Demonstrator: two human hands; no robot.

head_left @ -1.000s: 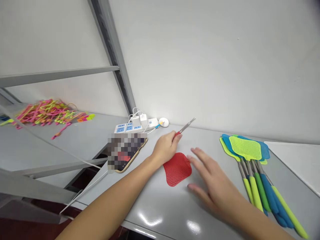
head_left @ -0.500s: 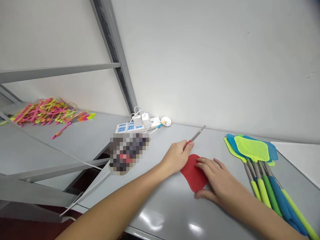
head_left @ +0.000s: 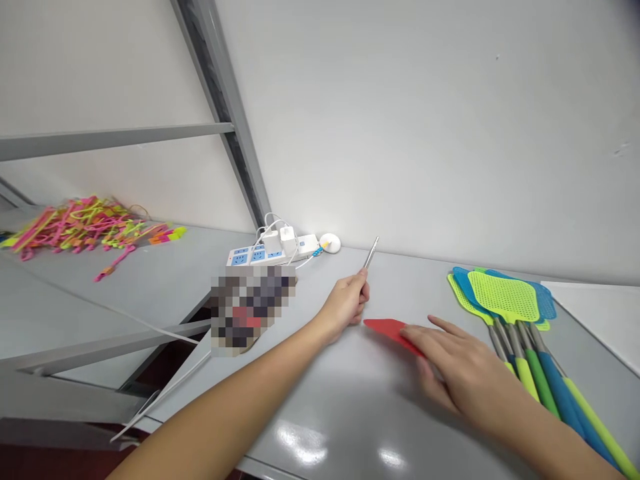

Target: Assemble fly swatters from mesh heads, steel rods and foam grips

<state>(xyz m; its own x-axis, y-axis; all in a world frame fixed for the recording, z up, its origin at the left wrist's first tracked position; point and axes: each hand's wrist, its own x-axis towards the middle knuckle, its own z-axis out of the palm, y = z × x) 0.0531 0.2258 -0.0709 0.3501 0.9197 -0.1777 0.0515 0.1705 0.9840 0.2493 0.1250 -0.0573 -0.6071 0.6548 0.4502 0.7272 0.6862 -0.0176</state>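
My left hand (head_left: 349, 303) is closed around the grip end of a thin metal rod (head_left: 371, 253) that points up and away toward the wall. A red mesh swatter head (head_left: 387, 328) is lifted off the grey table (head_left: 320, 400) and seen almost edge-on. My right hand (head_left: 463, 370) holds it by its right side, fingers over the top. The rod and the red head are apart.
A stack of green and blue fly swatters (head_left: 505, 297) lies at the right. A white power strip (head_left: 273, 251) with chargers and a phone (head_left: 250, 307) sit near the wall. A pile of pink, orange and green plastic pieces (head_left: 85, 223) lies on the left table.
The red head, flat on the table before, has been lifted and tilted edge-on by my right hand. The rod has swung more upright and come away from the head.
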